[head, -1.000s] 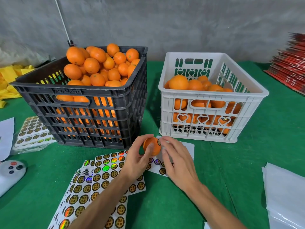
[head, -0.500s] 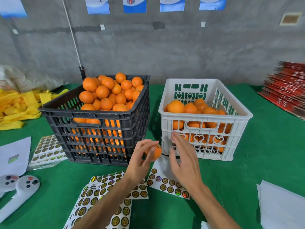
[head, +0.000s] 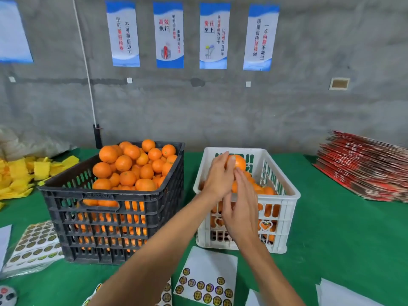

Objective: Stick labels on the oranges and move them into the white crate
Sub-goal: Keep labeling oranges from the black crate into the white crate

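While left hand point(head: 217, 177) grips orange point(head: 239, 162) over white crate point(head: 284, 196), right hand point(head: 239, 208) sits just beside, fingers straight, holding nothing. Black crate point(head: 110, 208) piled with oranges, sticker sheet point(head: 207, 277) on table point(head: 342, 239).

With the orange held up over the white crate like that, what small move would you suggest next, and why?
Probably lower the left hand and release the orange onto the pile: it is already above the white crate, and the right hand holds nothing.

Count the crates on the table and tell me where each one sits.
2. The black plastic crate heaped with oranges sits on the left of the green table; the white plastic crate, partly filled, sits to its right. No others are visible.
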